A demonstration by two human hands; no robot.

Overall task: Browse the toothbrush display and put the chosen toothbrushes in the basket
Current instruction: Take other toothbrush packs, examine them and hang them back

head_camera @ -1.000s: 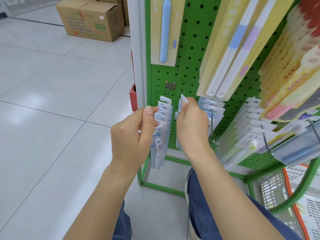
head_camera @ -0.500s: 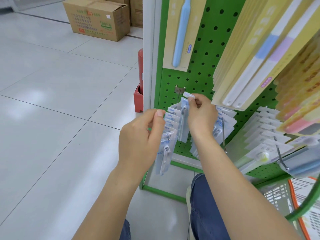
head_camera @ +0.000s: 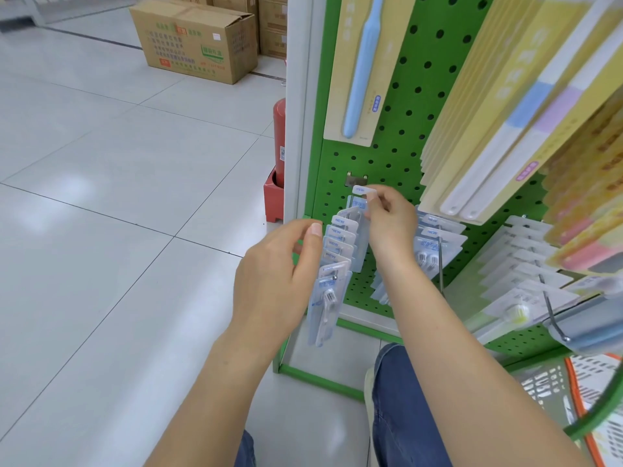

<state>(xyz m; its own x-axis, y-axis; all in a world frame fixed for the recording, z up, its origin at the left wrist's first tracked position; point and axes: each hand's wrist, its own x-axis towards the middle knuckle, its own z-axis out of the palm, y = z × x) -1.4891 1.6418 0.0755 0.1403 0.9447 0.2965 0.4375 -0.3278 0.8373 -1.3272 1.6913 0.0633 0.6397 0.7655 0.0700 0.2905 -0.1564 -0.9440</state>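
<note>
A row of clear toothbrush blister packs [head_camera: 338, 246] hangs on a hook low on the green pegboard display [head_camera: 404, 112]. My left hand [head_camera: 279, 281] holds the front packs of that row, thumb on their left edge. My right hand [head_camera: 387, 220] pinches the top tab of the rearmost pack [head_camera: 360, 197] near the hook's base, lifted above the others. A white basket with an orange rim [head_camera: 573, 392] stands on the floor at the lower right, partly hidden by a green handle.
Yellow boxed toothbrushes [head_camera: 505, 112] hang above at the right, with more clear packs [head_camera: 526, 264] on hooks below. A red fire extinguisher [head_camera: 279, 136] stands left of the rack. A cardboard box [head_camera: 195, 38] sits on the tiled floor behind. My knee [head_camera: 397, 399] is under the arms.
My right hand has risen along the hook with the rear pack's tab, separating it from the row. My left hand has stayed on the front packs. The view has shifted closer.
</note>
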